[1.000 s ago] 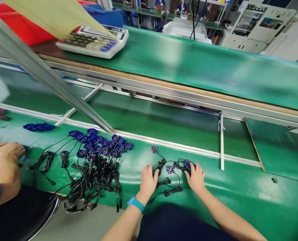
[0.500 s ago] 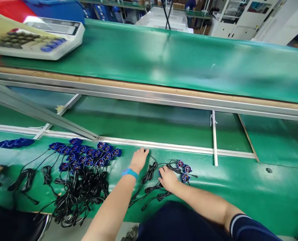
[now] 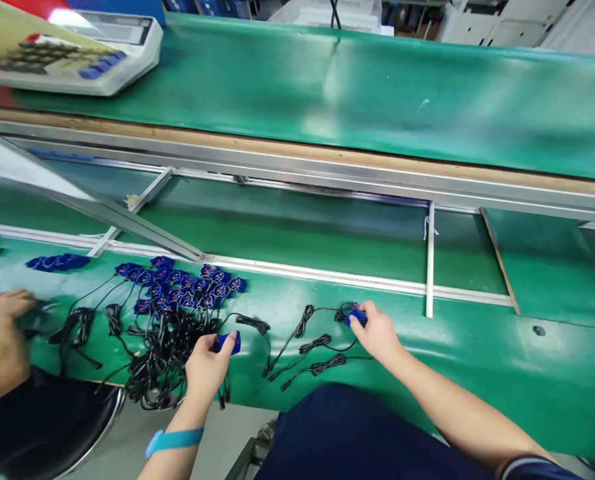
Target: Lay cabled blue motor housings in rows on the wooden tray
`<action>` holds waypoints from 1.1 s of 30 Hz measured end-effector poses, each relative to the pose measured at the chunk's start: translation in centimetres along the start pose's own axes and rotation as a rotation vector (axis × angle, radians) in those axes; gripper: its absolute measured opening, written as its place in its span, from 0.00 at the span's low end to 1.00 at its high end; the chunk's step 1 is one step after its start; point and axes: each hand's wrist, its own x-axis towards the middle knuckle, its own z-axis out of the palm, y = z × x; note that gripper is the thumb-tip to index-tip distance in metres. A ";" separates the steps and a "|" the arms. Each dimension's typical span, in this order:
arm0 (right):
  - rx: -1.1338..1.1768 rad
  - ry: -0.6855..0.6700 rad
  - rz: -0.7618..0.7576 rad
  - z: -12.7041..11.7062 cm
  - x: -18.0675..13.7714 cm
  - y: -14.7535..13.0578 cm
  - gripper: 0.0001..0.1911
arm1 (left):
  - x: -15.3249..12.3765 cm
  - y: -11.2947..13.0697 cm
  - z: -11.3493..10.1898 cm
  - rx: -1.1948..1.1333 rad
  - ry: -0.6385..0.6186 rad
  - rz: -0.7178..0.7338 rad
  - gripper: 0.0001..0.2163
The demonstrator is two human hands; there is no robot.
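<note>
My left hand (image 3: 206, 365) pinches a blue plastic housing (image 3: 230, 343) between thumb and fingers, just right of the cable heap. My right hand (image 3: 380, 333) grips another blue plastic housing (image 3: 356, 318) farther right, above the green bench mat. Between the hands lie several bundled black cables (image 3: 320, 343) with their plug ends toward me. To the left, a cluster of blue housings (image 3: 187, 283) shows small coloured parts inside. Their black cables are tangled in a heap (image 3: 160, 360) at the bench's front edge.
A co-worker's hand (image 3: 2, 340) is at the far left, beside a row of blue pieces (image 3: 58, 262). A metal rail (image 3: 307, 274) runs along the back of the mat. Above it, a raised green shelf (image 3: 287, 87) carries a white scale (image 3: 107, 60).
My left hand has moved left and toward me and now holds a blue housing. My right hand has shifted right, onto the housings there. The view has tilted down.
</note>
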 end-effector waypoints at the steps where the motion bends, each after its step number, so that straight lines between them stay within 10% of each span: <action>1: 0.016 -0.010 0.028 -0.4 -0.9 1.3 0.15 | -1.4 0.2 -0.1 -0.020 0.027 -0.023 0.31; 13: 0.048 -0.424 0.345 6.4 -9.3 11.1 0.23 | -17.3 -0.7 9.2 -0.101 -0.399 0.339 0.24; 21: -0.197 -0.553 -0.367 3.9 -9.6 12.8 0.39 | -19.1 1.0 11.8 0.181 -0.594 0.357 0.14; 25: -0.260 -0.642 -0.520 6.2 -8.0 11.3 0.33 | -19.5 1.0 12.9 0.243 -0.570 0.357 0.12; 33: -0.058 -0.403 -0.472 10.8 -5.5 1.7 0.41 | -18.2 -0.2 13.7 0.436 -0.343 0.472 0.16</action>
